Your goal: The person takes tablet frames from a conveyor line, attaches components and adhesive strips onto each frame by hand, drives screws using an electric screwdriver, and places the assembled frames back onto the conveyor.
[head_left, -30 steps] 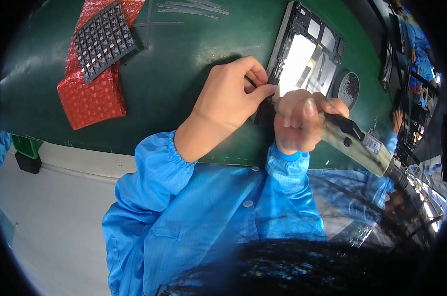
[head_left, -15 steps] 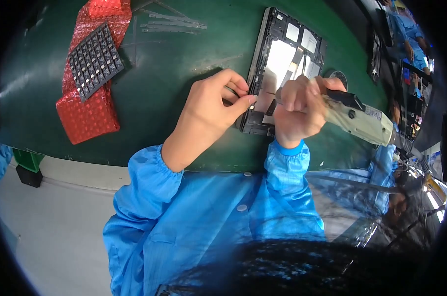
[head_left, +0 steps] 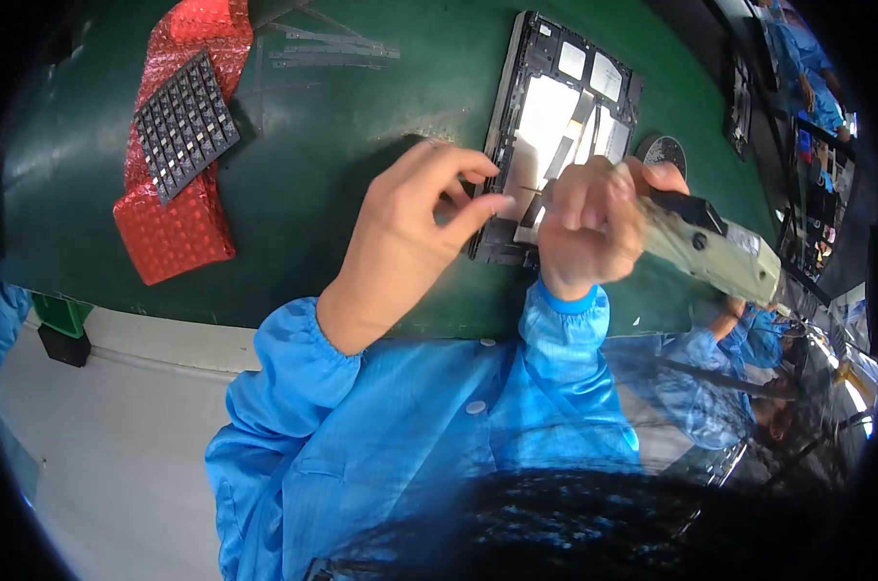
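Observation:
My right hand (head_left: 589, 223) is closed around a pale electric screwdriver (head_left: 715, 254), its thin bit pointing left over a tablet-like device (head_left: 545, 116). The device lies on the green bench with its inside exposed: silvery panels, a dark frame and dark strips. At the frame's lower left edge is my left hand (head_left: 410, 213), its thumb and index finger curved and apart with a gap between them. Nothing shows in that gap. The far fingers of my left hand are partly hidden behind the index finger.
A sheet of small dark parts (head_left: 185, 126) lies on red bubble wrap (head_left: 173, 228) at the left. Thin grey strips (head_left: 333, 48) lie at the back. Right of the device sits a round dish (head_left: 664, 153) of tiny pieces. Another person's blue sleeve (head_left: 696, 363) shows at the right.
My left thumb and index finger have parted from their near pinch at the frame edge. The screwdriver bit now shows clear above the device; my right hand has barely moved.

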A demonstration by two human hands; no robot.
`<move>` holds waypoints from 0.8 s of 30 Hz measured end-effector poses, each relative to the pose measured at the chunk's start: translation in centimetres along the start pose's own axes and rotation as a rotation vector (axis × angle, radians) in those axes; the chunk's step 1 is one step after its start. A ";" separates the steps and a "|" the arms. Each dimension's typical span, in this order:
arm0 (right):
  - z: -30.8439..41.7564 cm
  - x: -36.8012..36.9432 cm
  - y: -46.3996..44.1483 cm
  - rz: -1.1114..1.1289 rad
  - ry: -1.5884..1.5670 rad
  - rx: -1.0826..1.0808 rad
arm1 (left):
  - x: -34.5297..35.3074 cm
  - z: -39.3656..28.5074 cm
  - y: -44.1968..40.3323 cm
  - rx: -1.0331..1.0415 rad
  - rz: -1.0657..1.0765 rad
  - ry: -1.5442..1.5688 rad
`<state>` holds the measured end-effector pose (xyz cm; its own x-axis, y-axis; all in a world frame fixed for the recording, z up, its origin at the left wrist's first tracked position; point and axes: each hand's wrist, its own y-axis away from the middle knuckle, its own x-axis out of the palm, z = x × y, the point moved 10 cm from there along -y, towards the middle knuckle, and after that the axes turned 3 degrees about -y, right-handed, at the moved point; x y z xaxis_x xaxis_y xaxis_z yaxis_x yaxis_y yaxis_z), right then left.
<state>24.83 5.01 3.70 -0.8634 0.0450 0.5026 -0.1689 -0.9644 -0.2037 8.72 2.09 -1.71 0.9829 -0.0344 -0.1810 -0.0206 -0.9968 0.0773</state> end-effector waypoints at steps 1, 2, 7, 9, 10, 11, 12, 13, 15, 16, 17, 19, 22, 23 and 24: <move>0.5 0.2 0.1 0.025 -0.012 0.005 | 0.1 -0.8 0.2 0.041 0.007 -0.063; 1.0 0.2 0.3 0.051 -0.024 0.009 | 0.4 -1.8 0.4 0.082 0.014 -0.127; 2.8 1.4 1.1 0.165 -0.054 -0.025 | 1.3 -4.1 1.0 0.231 -0.041 -0.249; 1.9 2.3 0.8 0.171 -0.036 -0.004 | 0.3 -3.7 0.5 0.213 -0.038 -0.223; 1.9 2.3 0.9 0.169 -0.036 -0.001 | 0.3 -3.8 0.5 0.220 -0.039 -0.217; 1.9 2.3 0.9 0.168 -0.037 0.002 | 0.4 -3.8 0.5 0.221 -0.037 -0.212; 1.9 2.2 1.0 0.160 -0.039 0.003 | 0.4 -3.9 0.6 0.222 -0.035 -0.207; 1.9 2.2 1.1 0.153 -0.042 0.005 | 0.4 -3.9 0.6 0.223 -0.032 -0.202; 2.2 2.5 1.0 0.185 -0.016 -0.017 | 0.5 -3.8 0.7 0.233 -0.034 -0.180; 2.2 2.9 0.9 0.225 0.012 -0.041 | 0.6 -3.8 0.7 0.239 -0.035 -0.169; 2.4 3.3 0.8 0.265 0.039 -0.065 | 0.6 -3.7 0.7 0.240 -0.039 -0.148; 2.5 3.4 0.8 0.264 0.022 -0.061 | 0.6 -3.6 0.8 0.241 -0.046 -0.108; 2.6 3.2 0.8 0.251 0.004 -0.051 | 0.8 -3.5 0.8 0.244 -0.025 -0.091; 2.6 3.1 0.9 0.245 -0.001 -0.047 | 0.9 -3.4 0.8 0.241 -0.026 -0.083; 2.6 3.1 0.9 0.248 -0.009 -0.043 | 0.9 -3.2 0.8 0.239 -0.028 -0.074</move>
<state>23.26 3.63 7.26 -0.8766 -0.1939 0.4403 0.0274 -0.9338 -0.3567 10.22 1.46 1.37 0.9677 -0.0027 -0.2522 -0.0447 -0.9859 -0.1612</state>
